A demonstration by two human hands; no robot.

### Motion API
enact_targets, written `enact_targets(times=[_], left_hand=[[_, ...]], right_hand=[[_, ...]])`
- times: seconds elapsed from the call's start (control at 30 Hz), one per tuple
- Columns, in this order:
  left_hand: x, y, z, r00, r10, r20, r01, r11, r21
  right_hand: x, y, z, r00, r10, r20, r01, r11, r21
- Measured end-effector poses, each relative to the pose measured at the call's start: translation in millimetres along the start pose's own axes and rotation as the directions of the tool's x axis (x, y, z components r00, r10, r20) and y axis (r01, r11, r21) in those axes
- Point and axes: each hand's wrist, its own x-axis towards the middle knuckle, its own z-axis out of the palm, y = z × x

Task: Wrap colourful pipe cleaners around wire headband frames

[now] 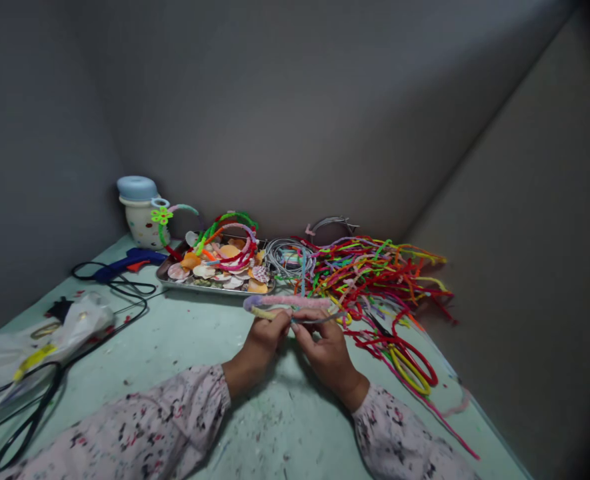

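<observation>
Between both hands, just above the table, is a wire hoop wrapped in fuzzy pipe cleaner, purple, pink and pale yellow, with a bare grey stretch at the right. My left hand pinches its near side by the yellow wrapping. Close beside it, my right hand is closed on the same near side, by the grey stretch. The fingertips nearly meet and hide the bit of hoop between them. Beyond the hoop lies a heap of coloured pipe cleaners, with a coil of grey wire to its left.
A metal tray holds seashells and finished-looking coloured hoops. Scissors with red and yellow handles lie at the right. Leftward are a blue glue gun, a black cable, a plastic bag and a blue-lidded cup.
</observation>
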Motion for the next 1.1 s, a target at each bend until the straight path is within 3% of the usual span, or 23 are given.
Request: enact_targets(times=[0.3,0.63,0.9,1.1], left_hand=[[1.0,-3.3,2.5,0.996,-0.078,-0.034,0.074,0.992,-0.103],[8.3,-20.5,-2.4,0.999,0.007,-0.047,-0.01,0.998,-0.068],[2.7,-1.4,3.7,0.992,0.124,0.029,-0.119,0.983,-0.137],[2.0,0.9,6.4,0.995,0.093,0.03,-0.088,0.983,-0.158]], right_hand=[[1.9,1.2,-0.5,0.997,-0.067,-0.029,0.063,0.992,-0.108],[3.3,-0.6,-0.6,0.982,-0.178,-0.063,0.155,0.95,-0.272],[0.7,-3.2,-0.6,0.989,-0.144,-0.037,0.131,0.963,-0.235],[0.0,-2.2,0.9,0.989,-0.141,-0.054,0.121,0.955,-0.271]])
